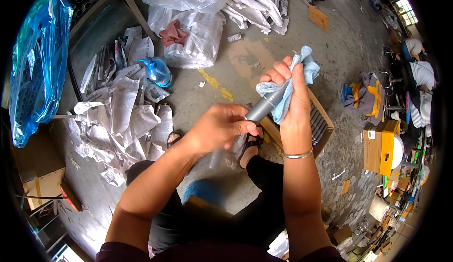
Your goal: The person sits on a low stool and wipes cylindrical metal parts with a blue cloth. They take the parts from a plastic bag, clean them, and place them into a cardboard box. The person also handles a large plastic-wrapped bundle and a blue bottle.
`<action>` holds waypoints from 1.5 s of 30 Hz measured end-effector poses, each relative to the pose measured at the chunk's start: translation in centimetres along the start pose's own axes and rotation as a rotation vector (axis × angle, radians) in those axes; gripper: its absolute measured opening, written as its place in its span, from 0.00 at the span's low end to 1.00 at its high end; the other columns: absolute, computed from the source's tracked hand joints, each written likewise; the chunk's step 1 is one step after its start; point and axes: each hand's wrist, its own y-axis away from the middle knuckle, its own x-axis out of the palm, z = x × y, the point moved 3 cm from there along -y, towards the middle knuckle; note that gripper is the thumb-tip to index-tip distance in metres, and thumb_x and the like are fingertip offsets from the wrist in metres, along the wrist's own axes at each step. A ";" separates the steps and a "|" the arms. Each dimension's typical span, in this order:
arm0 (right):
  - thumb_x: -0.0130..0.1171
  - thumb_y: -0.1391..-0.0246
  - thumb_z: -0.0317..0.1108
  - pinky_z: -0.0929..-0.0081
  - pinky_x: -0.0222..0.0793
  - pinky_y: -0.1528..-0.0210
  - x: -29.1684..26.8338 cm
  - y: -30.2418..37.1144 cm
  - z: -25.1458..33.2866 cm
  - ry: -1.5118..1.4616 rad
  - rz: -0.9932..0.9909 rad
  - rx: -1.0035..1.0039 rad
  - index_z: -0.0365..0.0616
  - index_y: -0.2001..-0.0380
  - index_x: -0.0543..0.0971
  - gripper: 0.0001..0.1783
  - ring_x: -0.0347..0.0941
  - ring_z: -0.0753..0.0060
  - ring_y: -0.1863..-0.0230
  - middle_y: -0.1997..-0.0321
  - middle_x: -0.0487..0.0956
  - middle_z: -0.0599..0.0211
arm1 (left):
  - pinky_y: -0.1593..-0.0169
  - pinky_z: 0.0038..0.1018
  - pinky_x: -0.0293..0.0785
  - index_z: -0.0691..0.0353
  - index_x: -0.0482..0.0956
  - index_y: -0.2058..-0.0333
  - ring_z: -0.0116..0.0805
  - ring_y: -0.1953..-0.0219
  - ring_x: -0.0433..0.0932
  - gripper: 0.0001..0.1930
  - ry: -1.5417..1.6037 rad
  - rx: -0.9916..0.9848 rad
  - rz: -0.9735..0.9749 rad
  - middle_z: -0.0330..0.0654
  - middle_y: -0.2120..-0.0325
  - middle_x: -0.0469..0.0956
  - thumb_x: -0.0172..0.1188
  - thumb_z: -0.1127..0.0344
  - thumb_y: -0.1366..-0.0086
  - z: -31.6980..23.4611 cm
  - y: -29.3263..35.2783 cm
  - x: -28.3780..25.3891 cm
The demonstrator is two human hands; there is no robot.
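Observation:
A dark grey metallic tube (264, 107) slants between my hands in the middle of the view. My left hand (222, 126) is closed round its lower-left part, thumb and fingers pinching it. Around the upper part of the tube my right hand (291, 90) wraps a light blue cloth (309, 66), whose loose end sticks out above the fingers. The tube's far end is hidden in the cloth. Under my left hand there is a blurred pale shape that I cannot make out. Beneath my right hand stands an open cardboard box (325, 142) with several dark tubes (320, 125) in it.
Crumpled newspaper (118, 116) covers the floor at left, beside a blue pump bottle (158, 72). A clear plastic bag (200, 40) with a reddish cloth (173, 33) lies ahead. Blue plastic sheeting (42, 64) hangs far left. At right are a carton (375, 149) and other people (421, 73).

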 end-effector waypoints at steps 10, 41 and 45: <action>0.62 0.48 0.26 0.72 0.73 0.61 1.3 1.8 -3.4 0.300 -0.149 0.109 0.42 0.63 0.70 0.11 0.73 0.73 0.64 0.67 0.73 0.71 | 0.74 0.24 0.68 0.67 0.79 0.70 0.23 0.80 0.70 0.17 -0.658 0.360 -0.445 0.37 0.84 0.75 0.74 0.63 0.54 -0.7 -0.8 -1.2; 0.63 0.50 0.29 0.80 0.68 0.74 1.4 2.2 -4.9 1.062 0.245 0.504 0.39 0.69 0.74 0.08 0.69 0.82 0.77 0.77 0.73 0.73 | 0.82 0.16 0.61 0.63 0.76 0.63 0.19 0.87 0.63 0.14 0.475 0.391 -0.246 0.41 0.66 0.80 0.57 0.57 0.35 -3.8 0.5 -8.3; 0.61 0.45 0.41 0.80 0.66 0.68 0.0 2.8 -4.7 0.876 0.109 0.461 0.40 0.57 0.73 0.19 0.67 0.82 0.69 0.68 0.73 0.74 | 0.82 0.16 0.61 0.62 0.74 0.60 0.18 0.87 0.62 0.13 0.641 0.430 -0.235 0.42 0.64 0.79 0.55 0.57 0.34 -4.1 0.5 -9.4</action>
